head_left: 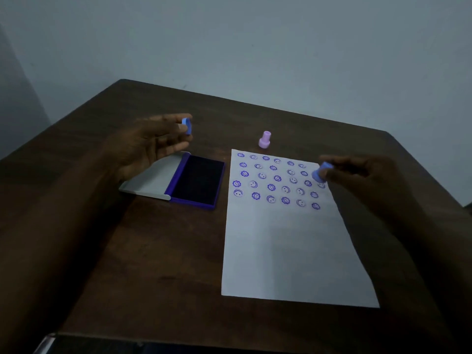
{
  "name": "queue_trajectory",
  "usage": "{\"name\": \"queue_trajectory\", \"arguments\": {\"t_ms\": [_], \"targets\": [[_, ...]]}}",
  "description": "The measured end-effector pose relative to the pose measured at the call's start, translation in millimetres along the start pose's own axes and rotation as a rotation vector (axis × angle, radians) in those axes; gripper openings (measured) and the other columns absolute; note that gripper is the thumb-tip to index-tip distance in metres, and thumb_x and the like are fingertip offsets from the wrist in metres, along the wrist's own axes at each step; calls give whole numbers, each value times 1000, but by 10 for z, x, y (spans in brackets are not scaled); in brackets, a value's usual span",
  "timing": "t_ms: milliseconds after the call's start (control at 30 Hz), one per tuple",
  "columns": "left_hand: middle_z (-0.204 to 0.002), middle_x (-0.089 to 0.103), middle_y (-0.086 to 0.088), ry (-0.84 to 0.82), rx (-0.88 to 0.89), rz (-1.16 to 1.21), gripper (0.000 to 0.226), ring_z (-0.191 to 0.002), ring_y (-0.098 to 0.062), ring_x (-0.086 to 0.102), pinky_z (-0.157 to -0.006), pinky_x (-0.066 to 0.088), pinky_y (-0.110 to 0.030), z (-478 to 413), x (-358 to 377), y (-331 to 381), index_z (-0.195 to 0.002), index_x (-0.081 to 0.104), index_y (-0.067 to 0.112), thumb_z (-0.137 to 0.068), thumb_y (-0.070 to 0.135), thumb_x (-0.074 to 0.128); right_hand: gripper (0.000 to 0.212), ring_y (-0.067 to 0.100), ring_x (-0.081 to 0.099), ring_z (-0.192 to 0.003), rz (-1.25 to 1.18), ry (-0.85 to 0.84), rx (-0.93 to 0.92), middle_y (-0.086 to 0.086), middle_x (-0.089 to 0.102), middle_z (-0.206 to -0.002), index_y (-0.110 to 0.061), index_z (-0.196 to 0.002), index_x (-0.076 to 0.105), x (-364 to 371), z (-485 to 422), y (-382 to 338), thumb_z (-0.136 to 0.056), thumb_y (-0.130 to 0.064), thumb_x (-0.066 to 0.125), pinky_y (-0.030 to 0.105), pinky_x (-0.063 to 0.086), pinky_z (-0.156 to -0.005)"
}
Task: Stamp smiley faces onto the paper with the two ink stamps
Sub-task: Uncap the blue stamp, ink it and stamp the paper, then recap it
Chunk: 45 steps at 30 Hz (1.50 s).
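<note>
Our left hand pinched a small blue cap between thumb and fingertips, raised above the open ink pad. Our right hand gripped a blue stamp over the right edge of the paper, its face tilted towards the sheet's printed rows of smiley faces. A pink stamp stood upright just beyond the paper's far edge on the brown table.

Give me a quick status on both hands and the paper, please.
Left hand holds blue cap above ink pad. Right hand holds blue stamp over paper, five rows stamped. Pink stamp idle; nothing blocking.
</note>
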<state>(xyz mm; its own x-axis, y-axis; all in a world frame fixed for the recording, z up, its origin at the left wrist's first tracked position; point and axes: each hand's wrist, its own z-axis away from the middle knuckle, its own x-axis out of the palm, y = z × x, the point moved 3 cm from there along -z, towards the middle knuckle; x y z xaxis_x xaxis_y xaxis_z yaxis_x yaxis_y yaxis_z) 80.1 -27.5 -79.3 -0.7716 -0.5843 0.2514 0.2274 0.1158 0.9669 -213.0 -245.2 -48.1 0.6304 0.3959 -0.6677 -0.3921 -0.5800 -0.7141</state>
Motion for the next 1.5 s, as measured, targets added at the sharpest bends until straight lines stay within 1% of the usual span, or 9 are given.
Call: {"name": "queue_trajectory", "arguments": {"t_ms": [200, 333, 500, 600, 867, 1033, 1200, 1433, 1500], "targets": [[-92, 78, 4, -37, 1, -15, 29, -87, -8, 74, -65, 57, -16, -24, 34, -34, -108, 69, 23, -81, 15, 64, 35, -18, 63, -74, 87, 66, 60, -22, 70, -85, -29, -103, 76, -44, 209, 292, -69, -33, 83, 14, 48, -70], [-102, 77, 0, -28, 6, -16, 43, -92, -12, 74, -66, 57, -18, -46, 3, -55, -96, 77, 27, -53, 25, 76, 32, -18, 62, -83, 86, 122, 79, -18, 73, -88, -30, -99, 78, -15, 280, 385, -68, -36, 84, 17, 50, -74], [-101, 78, 1, -34, 3, -19, 42, -89, -11, 74, -66, 58, -18, -58, 11, -64, -103, 73, 26, -61, 22, 73, 36, -29, 53, -85, 133, 141, 45, -16, 70, -94, -26, -103, 77, 15, 281, 410, -69, -35, 84, 8, 42, -75], [-103, 77, 0, -50, 7, -22, 51, -91, -12, 74, -66, 58, -18, -50, 14, -69, -97, 77, 27, -46, 29, 83, 36, -23, 57, -75, 152, 141, 50, -16, 70, -94, -27, -103, 76, 17, 280, 424, -69, -35, 84, 8, 41, -72], [-100, 77, 2, -31, -7, -32, 39, -87, -10, 74, -66, 59, -17, -39, 37, -62, -108, 69, 24, -70, 18, 66, 34, -26, 56, -85, 156, 155, 62, -19, 72, -89, -28, -100, 78, -2, 300, 466, -68, -36, 85, -3, 41, -69], [-110, 72, -2, -17, -18, -25, 28, -87, -10, 74, -73, 59, -19, -22, 39, -67, -106, 69, 24, -82, 13, 62, 32, -22, 59, -82, 182, 131, 41, -22, 70, -89, -29, -99, 77, 20, 310, 462, -69, -37, 84, 0, 43, -71], [-105, 77, 0, -57, -2, -62, 68, -94, -12, 74, -69, 59, -19, -28, -11, -69, -94, 79, 29, -29, 38, 94, 29, -4, 66, -83, 204, 108, 29, -13, 75, -84, -28, -98, 78, 29, 319, 446, -71, -38, 82, 6, 45, -70], [-113, 74, -3, -59, -2, -66, 52, -92, -11, 74, -68, 57, -18, -38, 13, -88, -101, 75, 27, -49, 30, 83, 24, -22, 51, -56, 309, 37, 79, -19, 54, -59, -24, -99, 77, 43, 280, 347, -76, -32, 80, -1, 35, -55], [-109, 76, -1, -74, 6, -83, 61, -93, -11, 74, -68, 58, -18, -39, 16, -87, -98, 77, 28, -39, 35, 89, 23, -26, 47, -52, 302, -16, 110, -21, 49, -60, -20, -98, 76, 32, 238, 311, -77, -27, 80, -2, 35, -55]]}}
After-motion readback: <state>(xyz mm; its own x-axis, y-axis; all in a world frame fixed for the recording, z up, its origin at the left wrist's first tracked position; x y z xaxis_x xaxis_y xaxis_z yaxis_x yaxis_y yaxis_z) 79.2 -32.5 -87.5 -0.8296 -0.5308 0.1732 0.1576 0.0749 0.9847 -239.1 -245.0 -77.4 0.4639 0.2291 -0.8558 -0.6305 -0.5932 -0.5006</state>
